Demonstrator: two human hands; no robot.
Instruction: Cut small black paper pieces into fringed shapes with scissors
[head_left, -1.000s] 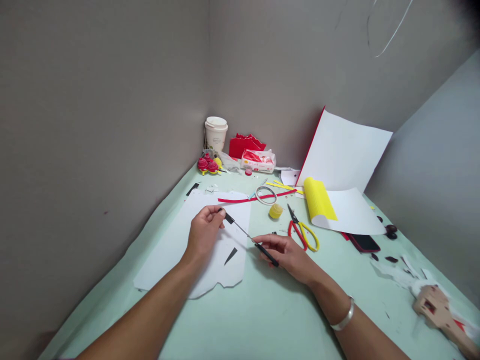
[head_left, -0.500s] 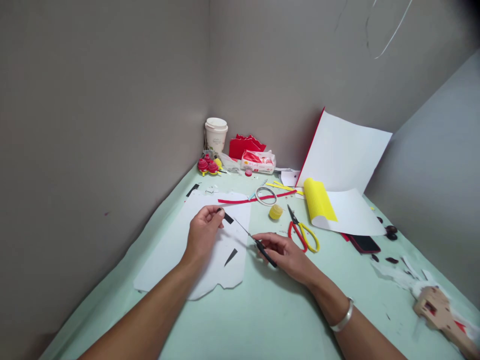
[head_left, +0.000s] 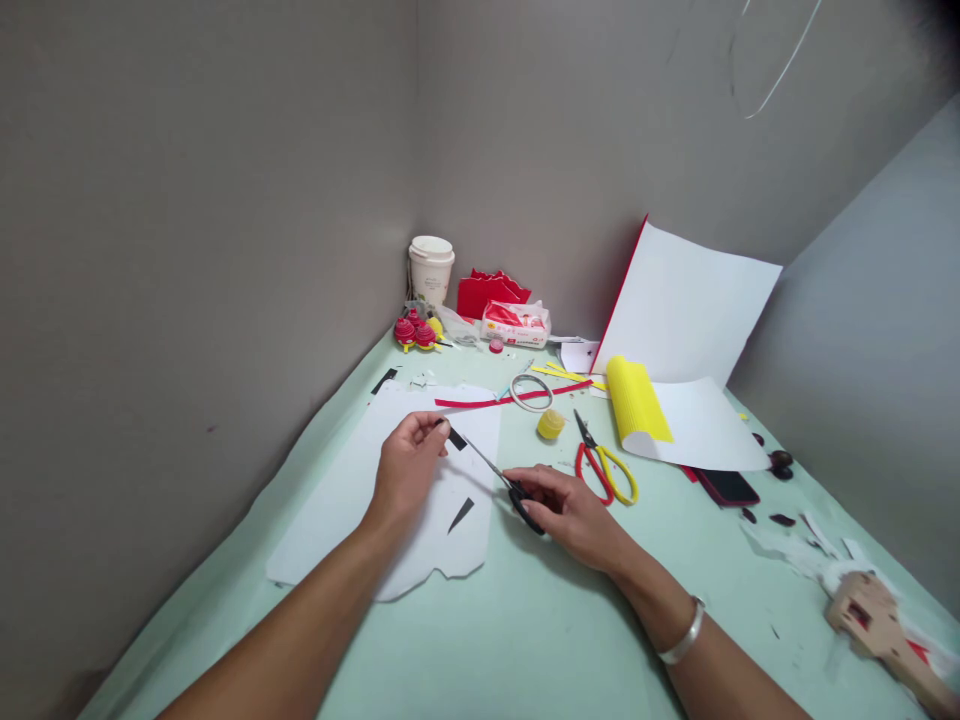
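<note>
The left hand (head_left: 411,455) is above a white sheet of paper with an uneven lower edge (head_left: 337,530), its thumb and fingers pinched together on a short black strip (head_left: 457,437) whose free end points down and to the right. The right hand (head_left: 566,508), a silver bangle (head_left: 684,632) on its wrist, has its fingers clamped around slim scissors with black handles (head_left: 531,512). The blades point up and left toward the free end of the strip; they look nearly closed, though at this size I cannot tell whether the tip touches it. Below, a dark pointed scrap (head_left: 460,515) lies on the white sheet.

Beyond the hands, a narrow red strip (head_left: 469,404) lies across the top of the sheet and runs through a whitish ring (head_left: 512,393). A small yellow coil (head_left: 550,426) sits near the ring on the pale green tabletop (head_left: 480,660), just left of the open-bladed scissors with one red and one yellow handle (head_left: 619,482). Further right are a curled yellow ribbed sheet (head_left: 637,400), a dark phone (head_left: 729,488) and a beige glue gun (head_left: 862,612). A white lidded cup (head_left: 431,268) stands at the back corner.
</note>
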